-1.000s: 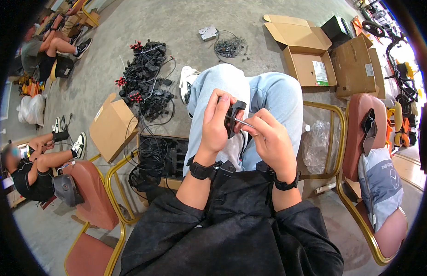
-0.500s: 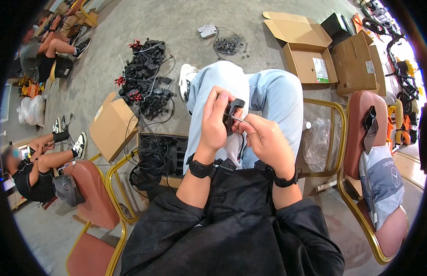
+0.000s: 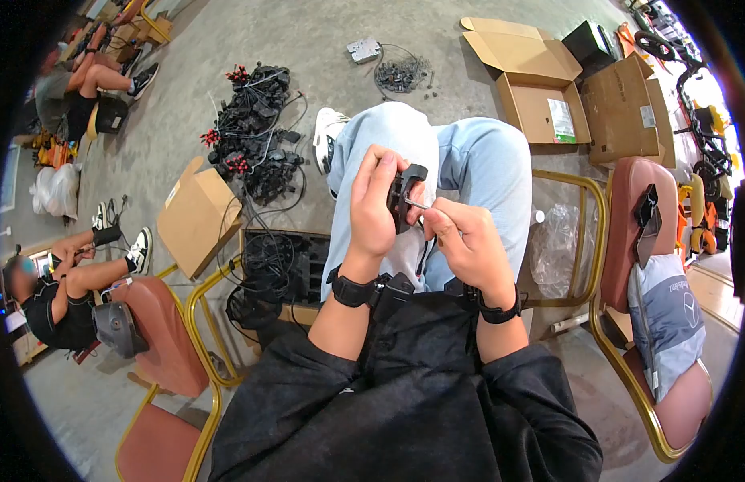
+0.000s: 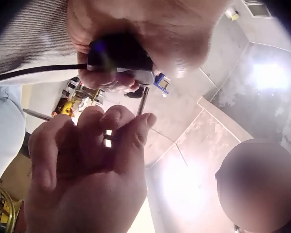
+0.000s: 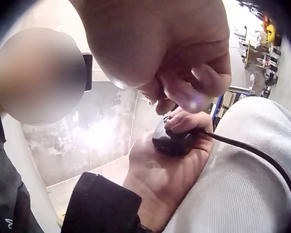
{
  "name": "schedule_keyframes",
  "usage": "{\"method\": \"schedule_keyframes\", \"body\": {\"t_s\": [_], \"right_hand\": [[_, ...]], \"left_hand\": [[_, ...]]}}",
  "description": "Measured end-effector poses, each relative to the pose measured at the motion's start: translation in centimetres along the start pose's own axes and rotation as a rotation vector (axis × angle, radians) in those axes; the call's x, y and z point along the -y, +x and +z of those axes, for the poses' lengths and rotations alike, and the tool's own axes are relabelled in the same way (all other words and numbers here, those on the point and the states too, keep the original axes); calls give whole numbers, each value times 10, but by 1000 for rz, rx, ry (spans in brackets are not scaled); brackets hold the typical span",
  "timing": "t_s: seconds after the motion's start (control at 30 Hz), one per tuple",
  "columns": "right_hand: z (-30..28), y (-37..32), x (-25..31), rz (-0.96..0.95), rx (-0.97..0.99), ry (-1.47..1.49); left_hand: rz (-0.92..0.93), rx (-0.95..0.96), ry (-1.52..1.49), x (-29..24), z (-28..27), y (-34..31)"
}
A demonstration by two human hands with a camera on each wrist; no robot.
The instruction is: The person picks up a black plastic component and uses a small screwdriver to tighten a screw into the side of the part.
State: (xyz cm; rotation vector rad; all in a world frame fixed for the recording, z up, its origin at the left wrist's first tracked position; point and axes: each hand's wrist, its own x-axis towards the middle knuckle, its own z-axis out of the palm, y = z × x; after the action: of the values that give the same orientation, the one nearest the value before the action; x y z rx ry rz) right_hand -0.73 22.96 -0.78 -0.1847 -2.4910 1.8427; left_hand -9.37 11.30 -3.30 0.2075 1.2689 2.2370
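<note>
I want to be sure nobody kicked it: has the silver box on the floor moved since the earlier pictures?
No. In the head view, the silver box keeps its spacing from the open cardboard box; the whole view shifted slightly.

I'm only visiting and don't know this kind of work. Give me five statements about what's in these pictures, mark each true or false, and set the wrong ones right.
1. The left-hand grip holds a black part. True.
2. The right-hand grip holds a white cup. False: the right-hand grip pinches a thin metal tool.
3. A dark cable runs from the black part. True.
4. The person's trousers are black. False: the trousers are light blue.
5. An open cardboard box sits on the floor beyond the person's knees, toward the right. True.
</note>
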Motion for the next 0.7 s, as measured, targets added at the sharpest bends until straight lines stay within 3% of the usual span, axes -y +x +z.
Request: {"method": "schedule_keyframes", "body": {"t_s": [0.07, 0.4, 0.5, 0.57, 0.7], "right_hand": [[1, -1, 0, 68, -6, 100], [3, -1, 1, 51, -58, 33], [3, -2, -5, 117, -26, 97], [3, -1, -8, 195, 32, 317], [-1, -2, 0, 284, 77, 448]], "left_hand": [[4, 1, 20, -1, 2, -1], [89, -28, 182, 2, 7, -2], [33, 8, 148, 1, 3, -2], [22, 8, 126, 3, 2, -1], [-19, 35, 62, 2, 0, -1]]}}
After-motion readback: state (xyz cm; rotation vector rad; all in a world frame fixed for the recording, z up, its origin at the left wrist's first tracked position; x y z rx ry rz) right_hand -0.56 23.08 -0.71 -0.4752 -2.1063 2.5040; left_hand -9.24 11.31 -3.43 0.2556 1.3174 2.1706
